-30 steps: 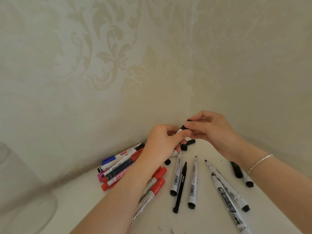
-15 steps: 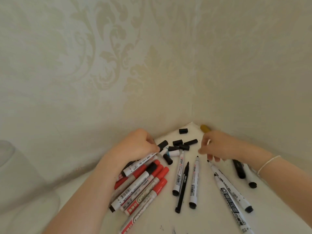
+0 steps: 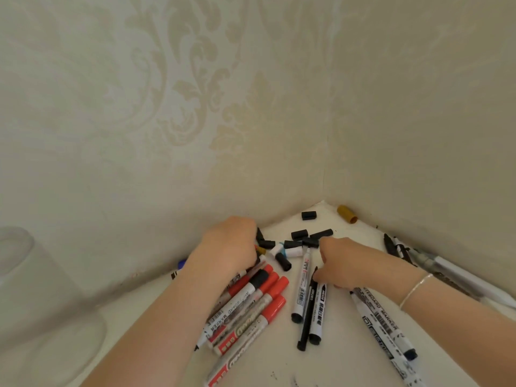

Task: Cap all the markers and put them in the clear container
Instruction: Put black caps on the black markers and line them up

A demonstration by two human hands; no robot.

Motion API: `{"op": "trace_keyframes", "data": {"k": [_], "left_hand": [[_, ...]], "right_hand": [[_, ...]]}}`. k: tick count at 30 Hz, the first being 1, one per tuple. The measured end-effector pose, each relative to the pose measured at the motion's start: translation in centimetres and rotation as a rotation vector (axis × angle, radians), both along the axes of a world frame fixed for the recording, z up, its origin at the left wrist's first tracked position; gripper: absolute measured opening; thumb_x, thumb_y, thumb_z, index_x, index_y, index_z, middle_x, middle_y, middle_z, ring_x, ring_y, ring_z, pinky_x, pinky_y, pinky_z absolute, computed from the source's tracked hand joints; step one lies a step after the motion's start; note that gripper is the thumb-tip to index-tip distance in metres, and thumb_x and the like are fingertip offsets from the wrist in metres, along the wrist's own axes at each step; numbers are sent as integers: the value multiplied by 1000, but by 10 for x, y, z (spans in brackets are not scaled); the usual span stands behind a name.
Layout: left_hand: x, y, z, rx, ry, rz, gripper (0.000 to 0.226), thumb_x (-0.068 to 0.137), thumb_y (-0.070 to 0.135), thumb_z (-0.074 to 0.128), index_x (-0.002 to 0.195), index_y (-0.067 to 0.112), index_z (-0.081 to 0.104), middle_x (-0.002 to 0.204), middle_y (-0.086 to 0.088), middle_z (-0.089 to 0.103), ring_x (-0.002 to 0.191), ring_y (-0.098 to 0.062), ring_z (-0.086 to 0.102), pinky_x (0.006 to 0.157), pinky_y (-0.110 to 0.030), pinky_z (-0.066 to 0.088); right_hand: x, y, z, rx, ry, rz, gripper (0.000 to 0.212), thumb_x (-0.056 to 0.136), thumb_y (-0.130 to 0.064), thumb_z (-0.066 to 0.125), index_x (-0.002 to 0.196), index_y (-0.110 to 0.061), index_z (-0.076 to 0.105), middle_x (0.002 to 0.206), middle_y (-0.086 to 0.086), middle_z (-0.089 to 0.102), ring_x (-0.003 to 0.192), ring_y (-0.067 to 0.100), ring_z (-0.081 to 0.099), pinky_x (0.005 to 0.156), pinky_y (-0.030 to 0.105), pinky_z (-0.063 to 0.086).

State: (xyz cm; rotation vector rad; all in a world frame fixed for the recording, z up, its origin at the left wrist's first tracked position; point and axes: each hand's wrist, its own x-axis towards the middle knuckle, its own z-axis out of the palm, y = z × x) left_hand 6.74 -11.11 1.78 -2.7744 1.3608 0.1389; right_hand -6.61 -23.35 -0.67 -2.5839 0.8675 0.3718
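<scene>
My left hand [image 3: 229, 247] lies knuckles-up over the top ends of a pile of red- and black-capped markers [image 3: 262, 300]; its fingers are hidden. My right hand [image 3: 346, 263] curls down onto a white marker [image 3: 319, 311] whose upper end is under the palm, with the thumb beside a thin black pen [image 3: 305, 314]. Another uncapped white marker [image 3: 302, 286] lies just left of them. Loose black caps [image 3: 300, 234] are scattered between my hands toward the corner. The clear container [image 3: 42, 289] stands blurred at the far left.
A gold cap [image 3: 346, 214] and a black cap [image 3: 308, 215] lie in the wall corner. Two whiteboard markers [image 3: 382, 319] lie under my right forearm, and more pens [image 3: 446, 270] line the right wall. Patterned walls close the table on two sides.
My left hand brought the capped marker down onto the left pile and stays there. My right hand dropped from mid-air, passed the gold cap and moved left onto the white markers.
</scene>
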Motion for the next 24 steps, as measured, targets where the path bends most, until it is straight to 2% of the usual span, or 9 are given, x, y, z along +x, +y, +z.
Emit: {"op": "trace_keyframes", "data": {"k": [3, 6, 11, 14, 18, 20, 24], "left_hand": [[-15, -13, -11, -117, 88, -127, 16, 89, 24, 59, 97, 11, 65, 99, -6, 64, 90, -23, 61, 73, -32, 49], [-29, -25, -24, -190, 178, -179, 21, 93, 32, 56, 97, 13, 65, 100, -4, 65, 91, -20, 62, 77, -33, 50], [-18, -36, -36, -229, 161, -136, 18, 90, 13, 52, 103, 15, 65, 107, -3, 64, 95, -21, 61, 81, -32, 50], [-12, -36, -38, -224, 156, -115, 19, 88, 12, 53, 102, 15, 65, 103, -3, 65, 92, -20, 62, 80, -34, 52], [-11, -38, -39, -182, 150, -124, 19, 90, 14, 52, 104, 16, 65, 104, -3, 66, 92, -20, 63, 79, -34, 53], [-11, -39, -38, -175, 176, -127, 21, 92, 15, 51, 107, 15, 66, 108, -4, 65, 93, -20, 63, 79, -33, 53], [-8, -38, -31, -121, 223, -149, 24, 91, 10, 51, 110, 17, 64, 116, -6, 61, 101, -22, 60, 86, -32, 51]], "right_hand": [[3, 1, -3, 33, 18, -30, 22, 93, -18, 51, 79, -20, 34, 71, 1, 57, 52, 11, 54, 48, 20, 45], [2, -4, -3, 104, -24, -102, 15, 92, -14, 50, 85, -17, 37, 64, 4, 62, 45, 11, 54, 47, 21, 47], [-8, -20, 1, 252, -248, -233, 21, 88, -16, 58, 84, -15, 38, 80, 9, 63, 54, 15, 62, 51, 24, 50], [-11, -26, 2, 374, -469, -334, 26, 86, -15, 64, 81, -14, 39, 84, 11, 60, 63, 20, 65, 61, 31, 58], [-10, -30, 3, 558, -712, -463, 24, 85, -8, 63, 85, -11, 38, 94, 25, 65, 68, 28, 69, 57, 32, 60], [-8, -31, 3, 603, -780, -498, 21, 87, -7, 60, 87, -12, 39, 92, 24, 66, 70, 29, 70, 60, 34, 60], [-7, -32, 1, 737, -826, -502, 16, 91, -8, 55, 88, -12, 40, 80, 13, 59, 70, 29, 69, 64, 35, 60]]}}
